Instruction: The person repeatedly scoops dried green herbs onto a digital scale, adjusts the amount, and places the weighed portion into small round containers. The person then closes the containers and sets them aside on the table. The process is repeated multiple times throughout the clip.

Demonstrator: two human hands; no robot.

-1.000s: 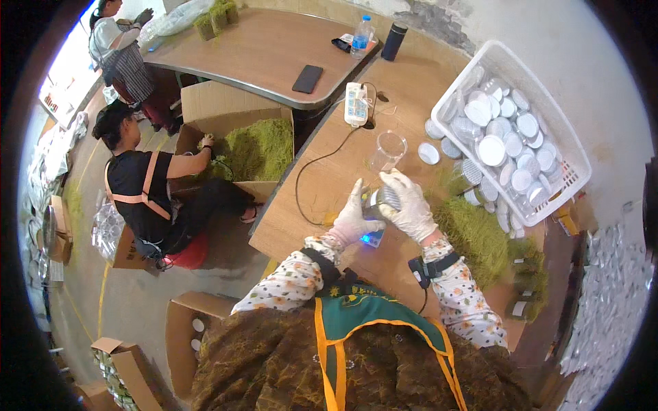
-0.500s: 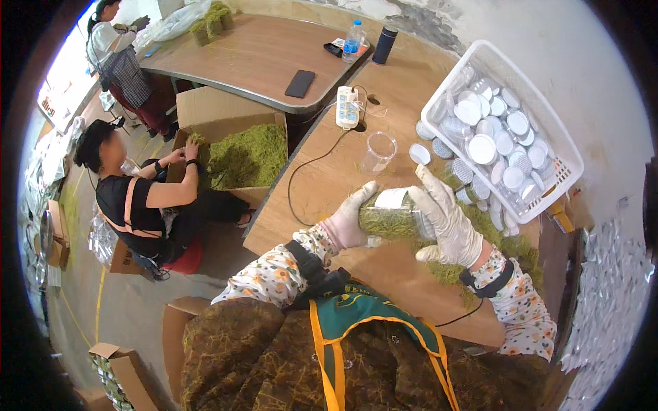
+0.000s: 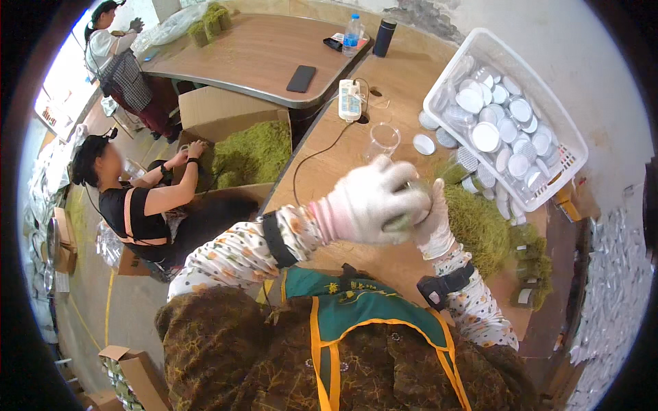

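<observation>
My left hand (image 3: 377, 202), in a white glove with a pink cuff, is curled across the front of my right hand (image 3: 435, 222). The right hand's white-gloved thumb points up beside the left fingers. Between the two hands is the clear jar of green moss, almost wholly hidden; only a greenish patch (image 3: 397, 223) shows through a gap in the left fingers. Beyond the hands stands an empty clear jar (image 3: 384, 140), with a white round lid (image 3: 423, 144) lying to its right. Loose moss (image 3: 483, 226) is heaped right of my hands.
A white basket (image 3: 439, 103) holds many round lids, with more lids lying beside it. Several moss-filled jars (image 3: 531, 267) are at the right table edge. A power strip (image 3: 349, 100) and cable lie farther back. At left a co-worker (image 3: 137, 198) reaches into a cardboard box (image 3: 233, 108) of moss.
My left hand has moved up and right, over the jar, which is now mostly hidden. My right hand has shifted slightly left. Filled jars at right have come into view beyond my right arm.
</observation>
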